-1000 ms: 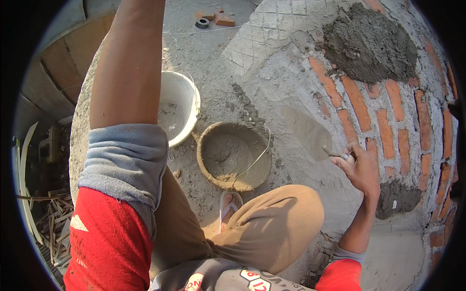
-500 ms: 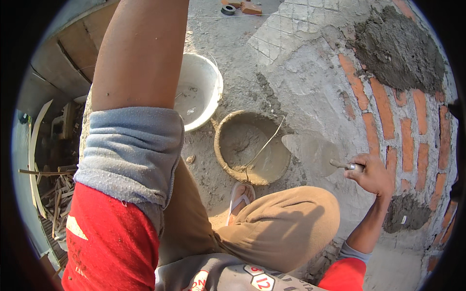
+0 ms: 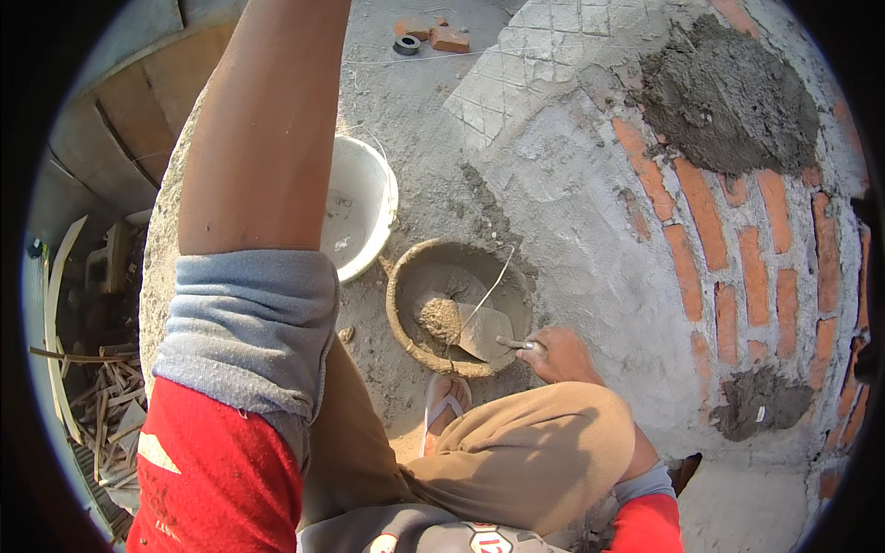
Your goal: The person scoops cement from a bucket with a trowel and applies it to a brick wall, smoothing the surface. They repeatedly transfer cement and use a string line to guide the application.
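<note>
My right hand (image 3: 564, 356) is closed around the handle of a trowel (image 3: 487, 332). The trowel's flat blade reaches over the near right rim of a mortar-crusted bucket (image 3: 398, 309) and down inside it. A rough brownish lump (image 3: 440, 318) sits beside the blade tip, above the wet grey mortar. The bucket's thin wire handle (image 3: 494, 286) slants across its opening. My left forearm (image 3: 263, 138) stretches away past the top of the picture, so the left hand is out of sight. To the right rises a brick wall (image 3: 705, 217), partly coated with grey mortar.
A larger white bucket (image 3: 393, 198) stands beyond the mortar bucket, partly behind my left arm. Broken bricks (image 3: 449, 39) and a black spool (image 3: 406, 44) lie at the far side, near a thin string. Wood scraps (image 3: 115, 405) are heaped at the left. My sandalled foot (image 3: 446, 410) is close to the mortar bucket.
My right hand has swung left and down from the wall, bringing the trowel blade into the mortar bucket. The brownish lump now shows there. The view has shifted slightly.
</note>
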`<action>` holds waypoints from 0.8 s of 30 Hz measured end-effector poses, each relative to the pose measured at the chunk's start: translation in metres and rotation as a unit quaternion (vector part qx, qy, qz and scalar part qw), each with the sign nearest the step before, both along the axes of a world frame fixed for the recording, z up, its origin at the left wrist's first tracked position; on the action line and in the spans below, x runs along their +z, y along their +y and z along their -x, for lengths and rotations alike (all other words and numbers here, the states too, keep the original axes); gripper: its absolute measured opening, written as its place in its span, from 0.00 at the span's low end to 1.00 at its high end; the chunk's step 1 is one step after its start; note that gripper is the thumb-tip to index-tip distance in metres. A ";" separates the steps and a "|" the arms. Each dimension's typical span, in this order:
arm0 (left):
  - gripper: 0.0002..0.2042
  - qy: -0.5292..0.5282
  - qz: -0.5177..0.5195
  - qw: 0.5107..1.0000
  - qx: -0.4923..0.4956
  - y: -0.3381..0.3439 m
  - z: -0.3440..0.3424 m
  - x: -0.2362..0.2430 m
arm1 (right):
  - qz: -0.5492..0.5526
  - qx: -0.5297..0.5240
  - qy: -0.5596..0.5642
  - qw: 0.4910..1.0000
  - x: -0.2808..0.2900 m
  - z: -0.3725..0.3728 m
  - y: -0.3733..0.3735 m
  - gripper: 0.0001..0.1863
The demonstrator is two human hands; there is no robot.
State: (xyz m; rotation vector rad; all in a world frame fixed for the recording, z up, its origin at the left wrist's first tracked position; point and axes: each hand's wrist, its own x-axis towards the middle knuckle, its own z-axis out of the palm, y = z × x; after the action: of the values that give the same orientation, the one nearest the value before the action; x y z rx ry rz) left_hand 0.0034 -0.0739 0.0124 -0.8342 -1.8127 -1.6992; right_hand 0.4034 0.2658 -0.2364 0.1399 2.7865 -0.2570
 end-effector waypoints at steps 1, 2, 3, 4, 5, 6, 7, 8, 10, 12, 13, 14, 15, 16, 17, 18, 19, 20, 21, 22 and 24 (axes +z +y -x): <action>0.23 -0.003 0.001 1.000 0.003 0.000 0.000 -0.001 | 0.044 -0.024 0.016 0.999 0.001 -0.010 0.006 0.16; 0.23 -0.005 -0.001 1.000 0.006 0.001 0.000 -0.003 | 0.045 -0.048 0.028 0.997 0.000 -0.020 0.010 0.16; 0.24 -0.007 -0.003 1.000 0.009 0.002 0.000 -0.004 | 0.047 -0.073 0.042 0.995 0.000 -0.030 0.014 0.16; 0.25 -0.011 -0.004 1.000 0.011 0.003 -0.002 -0.006 | 0.037 -0.110 0.040 0.992 -0.002 -0.039 0.017 0.17; 0.25 -0.010 -0.008 1.000 0.013 0.005 -0.003 -0.007 | 0.054 -0.135 0.031 0.989 -0.004 -0.046 0.019 0.18; 0.26 -0.011 -0.012 1.000 0.014 0.007 -0.006 -0.008 | 0.060 -0.173 0.009 0.983 -0.005 -0.051 0.020 0.18; 0.26 -0.012 -0.016 1.000 0.021 0.010 -0.009 -0.008 | 0.077 -0.206 -0.003 0.976 -0.004 -0.055 0.020 0.19; 0.27 -0.014 -0.020 0.999 0.028 0.010 -0.012 -0.009 | 0.061 -0.204 0.035 0.976 0.001 -0.055 0.022 0.19; 0.30 -0.014 -0.026 0.998 0.049 0.014 -0.019 -0.011 | 0.039 -0.200 0.097 0.974 0.024 -0.054 0.023 0.21; 0.27 -0.020 -0.038 0.999 0.021 0.014 -0.023 -0.014 | -0.033 -0.149 0.191 0.970 0.066 -0.049 0.020 0.19; 0.26 -0.027 -0.038 0.999 0.009 0.016 -0.022 -0.014 | -0.065 -0.135 0.214 0.965 0.095 -0.045 0.020 0.18; 0.25 -0.022 -0.055 0.998 0.002 0.016 -0.021 -0.015 | -0.099 -0.129 0.227 0.960 0.126 -0.042 0.017 0.18; 0.25 -0.017 -0.071 0.997 -0.003 0.016 -0.019 -0.015 | -0.083 -0.110 0.245 0.960 0.156 -0.041 0.012 0.17; 0.24 -0.015 -0.086 0.996 -0.007 0.017 -0.016 -0.014 | -0.066 -0.092 0.256 0.960 0.187 -0.040 0.006 0.17; 0.23 -0.023 -0.082 0.996 -0.025 0.014 -0.015 -0.013 | -0.037 -0.080 0.255 0.963 0.216 -0.039 0.001 0.18; 0.23 -0.032 -0.077 0.996 -0.042 0.012 -0.015 -0.013 | -0.011 -0.055 0.246 0.968 0.241 -0.036 -0.002 0.18; 0.22 -0.041 -0.072 0.995 -0.059 0.010 -0.015 -0.012 | 0.059 -0.080 0.197 0.975 0.265 -0.031 -0.002 0.18; 0.22 -0.051 -0.072 0.993 -0.078 0.008 -0.017 -0.011 | 0.123 -0.099 0.138 0.978 0.286 -0.025 0.000 0.18; 0.22 -0.061 -0.071 0.991 -0.097 0.004 -0.021 -0.012 | 0.175 -0.103 0.079 0.976 0.304 -0.016 0.005 0.18; 0.22 -0.071 -0.072 0.988 -0.114 0.003 -0.023 -0.012 | 0.206 -0.113 0.031 0.972 0.316 -0.001 0.013 0.18; 0.21 -0.042 -0.075 0.992 -0.089 0.005 -0.023 -0.011 | 0.209 -0.121 -0.014 0.970 0.329 0.034 0.031 0.18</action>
State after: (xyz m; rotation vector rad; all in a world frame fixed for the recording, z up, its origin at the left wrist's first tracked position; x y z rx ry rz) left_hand 0.0266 -0.0685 0.0012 -0.8960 -1.6816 -1.9835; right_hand 0.3698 0.2973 0.0921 0.3751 2.6154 -0.8834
